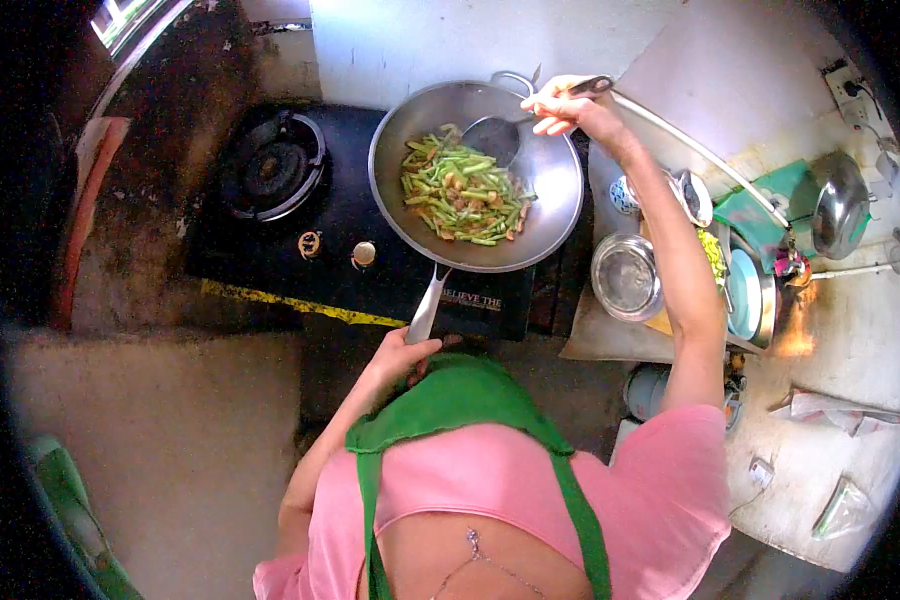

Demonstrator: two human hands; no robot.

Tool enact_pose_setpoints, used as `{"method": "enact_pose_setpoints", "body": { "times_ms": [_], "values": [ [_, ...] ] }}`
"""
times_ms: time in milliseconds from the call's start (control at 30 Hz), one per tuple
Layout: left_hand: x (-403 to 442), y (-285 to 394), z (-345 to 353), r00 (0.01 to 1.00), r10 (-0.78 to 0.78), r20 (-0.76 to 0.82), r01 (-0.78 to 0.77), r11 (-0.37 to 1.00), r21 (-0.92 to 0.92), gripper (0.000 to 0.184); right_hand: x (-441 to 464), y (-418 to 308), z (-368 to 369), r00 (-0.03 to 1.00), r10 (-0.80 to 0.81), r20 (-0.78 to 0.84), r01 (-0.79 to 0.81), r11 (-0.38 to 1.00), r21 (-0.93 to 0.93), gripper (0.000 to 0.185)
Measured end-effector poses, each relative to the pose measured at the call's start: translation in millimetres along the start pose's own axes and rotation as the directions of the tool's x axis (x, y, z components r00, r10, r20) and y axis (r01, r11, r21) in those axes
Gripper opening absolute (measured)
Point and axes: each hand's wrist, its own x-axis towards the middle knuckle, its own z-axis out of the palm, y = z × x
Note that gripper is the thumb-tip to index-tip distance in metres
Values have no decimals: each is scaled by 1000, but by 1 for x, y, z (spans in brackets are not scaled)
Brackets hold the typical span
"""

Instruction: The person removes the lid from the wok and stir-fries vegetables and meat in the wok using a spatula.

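Note:
A large steel wok (pixel 555 200) sits on the right side of the black gas stove (pixel 270 240). Chopped green beans (pixel 465 190) with brownish pieces lie in the wok. My left hand (pixel 402 358) is closed around the wok's long metal handle (pixel 427 310). Over the far right rim, my right hand (pixel 582 110) grips a spatula (pixel 494 140) by its dark handle. The spatula's wide, dark head rests inside the wok, at the far edge of the beans. Part of its shaft is hidden by my fingers.
The left burner (pixel 275 165) has no pot on it. To the right, a steel bowl (pixel 627 277), a light blue basin (pixel 743 293) and a green cutting board (pixel 760 215) crowd the counter. A metal lid (pixel 840 205) leans at the far right.

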Motion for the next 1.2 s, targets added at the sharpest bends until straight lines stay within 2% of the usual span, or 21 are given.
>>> {"method": "enact_pose_setpoints", "body": {
  "times_ms": [33, 100, 167, 233, 300, 367, 433, 467, 500, 567, 600, 633, 667, 700, 733, 767, 833, 933, 1033, 1133, 1200],
  "values": [
    [-2, 2, 1, 1000, -11, -11, 12, 1000, 11, 34, 6, 10, 1, 1000, -1, 0, 1, 1000, 4, 20],
    [-1, 4, 0, 1000, -14, -27, 15, 999, 29, 34, 23, 31, 6, 957, -288, -40, 235, 846, -478, 19],
    [2, -3, -2, 1000, -14, -18, 14, 1000, 28, 34, 24, 41, 22, 967, -234, -97, 181, 905, -385, 15],
    [0, -3, -2, 1000, -14, -19, 15, 1000, 21, 34, 19, 47, 44, 943, -331, -45, 330, 943, -36, 12],
    [-2, 1, -2, 1000, -10, -19, 11, 1000, 15, 35, 4, 40, 65, 896, -435, 87, 440, 896, -52, 9],
    [-5, 4, 0, 999, -17, -30, 18, 1000, 12, 35, -9, 25, 67, 891, -359, 279, 421, 884, -205, 10],
    [-4, 3, -1, 999, -25, -25, 25, 1000, 16, 35, -12, 13, 58, 889, -336, 313, 371, 927, -59, 8],
    [-3, 3, -1, 999, -28, -25, 29, 999, 17, 35, -9, 12, 55, 862, -425, 276, 458, 887, -62, 8],
    [-4, 5, 0, 999, -29, -24, 29, 999, 18, 35, -11, 11, 58, 863, -424, 275, 456, 888, -63, 8],
    [-8, 9, 3, 999, -31, -42, 32, 999, 32, 33, -20, 9, 69, 791, -556, 254, 611, 729, -309, 8],
    [-6, 8, 2, 999, -26, -40, 27, 999, 36, 33, -25, 22, 77, 749, -585, 311, 662, 653, -368, 10],
    [-3, 6, 2, 999, -23, -35, 24, 999, 28, 32, -35, 24, 90, 700, -635, 328, 714, 622, -320, 10],
    [-2, 3, 1, 999, -25, -31, 25, 1000, 18, 32, -55, 25, 97, 770, -523, 367, 635, 683, -360, 9],
    [-4, 3, 1, 999, -29, -31, 30, 999, 15, 32, -64, 41, 101, 583, -671, 458, 812, 485, -323, 9],
    [-4, 4, 2, 999, -16, -36, 17, 1000, 18, 32, -81, 44, 107, 575, -656, 490, 815, 403, -417, 8],
    [-4, 4, 2, 999, -4, -40, 5, 1000, 21, 32, -95, 41, 104, 637, -520, 568, 769, 471, -432, 9],
    [-2, 1, 1, 1000, 0, -30, 1, 1000, 22, 32, -109, 33, 99, 642, -563, 520, 766, 438, -471, 10],
    [-1, 1, 0, 1000, 7, -16, -7, 1000, 12, 31, -143, -7, 90, 716, -582, 385, 695, 544, -471, 11],
    [0, 0, 0, 1000, -1, -17, 1, 1000, 10, 30, -185, -24, 99, 747, -506, 431, 665, 584, -466, 14],
    [-1, 3, 0, 1000, -17, -25, 18, 1000, 6, 29, -202, -2, 113, 831, -433, 349, 556, 650, -518, 13],
    [-4, 5, 0, 999, -26, -19, 26, 1000, -5, 28, -191, 32, 116, 820, -473, 324, 569, 608, -554, 12]
  ]
}}
